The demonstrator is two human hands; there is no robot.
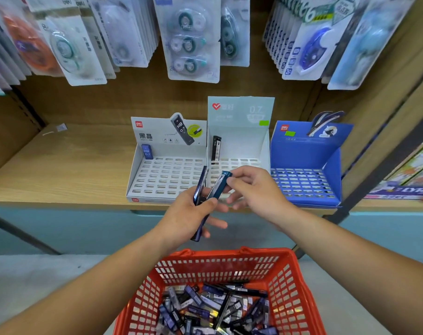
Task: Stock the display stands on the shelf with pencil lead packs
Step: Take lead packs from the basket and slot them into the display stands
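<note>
Right hand point(256, 189) pinches the cap end of a blue lead pack point(219, 187) between thumb and fingertips, while the left hand point(188, 213) curls round that pack's lower end together with a second dark pack point(202, 182) held edge-on. Both packs hover just in front of the shelf point(60, 170) edge, at 6 o'clock from the middle white stand point(239, 146). These look like slim, rigid plastic cases, likely light and smooth enough to slip, with brittle leads inside. A pinch on the narrow sides near the top seems best, leaving the bottom free to enter a slot. At 10 o'clock from the hands, the left white stand point(135, 170) has one blue pack point(147, 151) in its back-left slot. The middle stand has one black pack point(216, 148) upright at its back left, and the blue stand point(302, 151) at 2 o'clock shows none. Hanging blister cards point(193, 44) at 12 o'clock may crowd a reach to the back rows. A red basket point(229, 253) of loose packs sits at 6 o'clock.
</note>
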